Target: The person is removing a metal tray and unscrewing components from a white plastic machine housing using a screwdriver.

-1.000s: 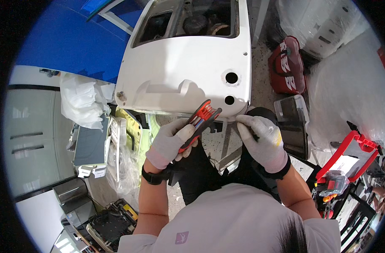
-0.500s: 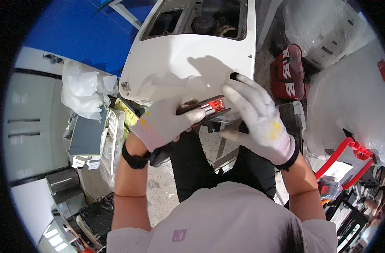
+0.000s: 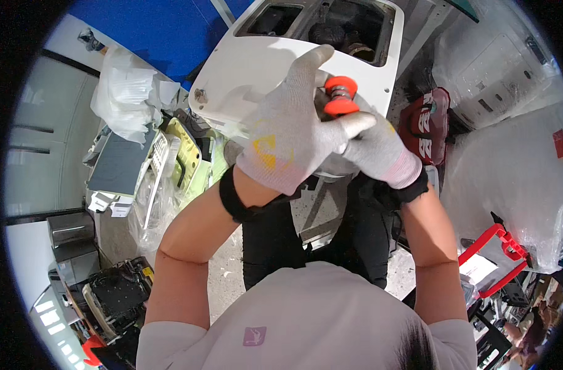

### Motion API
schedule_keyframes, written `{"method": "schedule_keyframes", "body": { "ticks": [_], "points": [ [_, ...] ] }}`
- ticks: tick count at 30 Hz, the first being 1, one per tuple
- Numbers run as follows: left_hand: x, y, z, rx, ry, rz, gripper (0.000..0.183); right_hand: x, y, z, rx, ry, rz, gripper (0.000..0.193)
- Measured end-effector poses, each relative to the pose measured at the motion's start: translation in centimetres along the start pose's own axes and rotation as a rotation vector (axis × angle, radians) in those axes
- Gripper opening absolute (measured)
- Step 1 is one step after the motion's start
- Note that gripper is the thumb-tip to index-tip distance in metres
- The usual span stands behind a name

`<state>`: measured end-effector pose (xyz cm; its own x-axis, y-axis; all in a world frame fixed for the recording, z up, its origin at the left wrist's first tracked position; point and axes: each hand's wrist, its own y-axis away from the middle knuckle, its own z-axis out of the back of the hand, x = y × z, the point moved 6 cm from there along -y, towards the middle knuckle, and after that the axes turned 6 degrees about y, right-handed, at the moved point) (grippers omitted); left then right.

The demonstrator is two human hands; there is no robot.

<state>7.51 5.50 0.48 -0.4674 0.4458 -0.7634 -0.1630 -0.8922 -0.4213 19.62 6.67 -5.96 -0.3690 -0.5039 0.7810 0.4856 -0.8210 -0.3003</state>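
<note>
An orange spool-shaped piece [image 3: 341, 106], two round flanges with a grey ridged middle, is held up between my gloved hands. My left hand [image 3: 290, 123] is closed around its near side, thumb across by the lower flange and index finger stretched upward. Close behind and below, my right hand [image 3: 383, 145] is curled against the same piece, its fingertips partly hidden by the left thumb. Both gloves are white with yellow stains. Past the hands stands a white appliance shell [image 3: 250, 68] with dark openings at its far end.
At left, white foam wrapping [image 3: 130, 92] lies above a grey panel [image 3: 122, 166] and a yellow-green tray [image 3: 186, 151]. On the right are a red bag [image 3: 423, 126], plastic-wrapped units [image 3: 503, 179] and a red-framed organizer case [image 3: 515, 250]. A blue surface [image 3: 152, 37] spans the far left.
The black case with red-and-white contents that my left hand held is out of sight. My hands have come together, and the orange spool-shaped piece now shows between them.
</note>
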Motion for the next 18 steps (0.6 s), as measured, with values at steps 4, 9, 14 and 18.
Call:
{"method": "schedule_keyframes", "body": {
  "ticks": [4, 9, 14, 18],
  "points": [
    [-0.3, -0.6, -0.5, 0.05, -0.018, 0.046, 0.058, 0.9, -0.6, 1.8, 0.091, -0.099, -0.018, 0.059],
    [0.1, -0.8, -0.5, 0.114, 0.004, -0.033, 0.05, 1.3, -0.7, 2.1, 0.149, 0.013, 0.051, 0.062],
    [-0.2, -0.8, -0.1, 0.222, 0.135, -0.271, 0.04, 0.5, -0.1, 1.5, 0.076, 0.126, -0.07, 0.07],
    [0.2, -1.1, 0.0, 0.325, 0.121, -0.231, 0.038, 0.4, 0.3, 1.3, -0.04, 0.059, -0.043, 0.071]
  ]
}}
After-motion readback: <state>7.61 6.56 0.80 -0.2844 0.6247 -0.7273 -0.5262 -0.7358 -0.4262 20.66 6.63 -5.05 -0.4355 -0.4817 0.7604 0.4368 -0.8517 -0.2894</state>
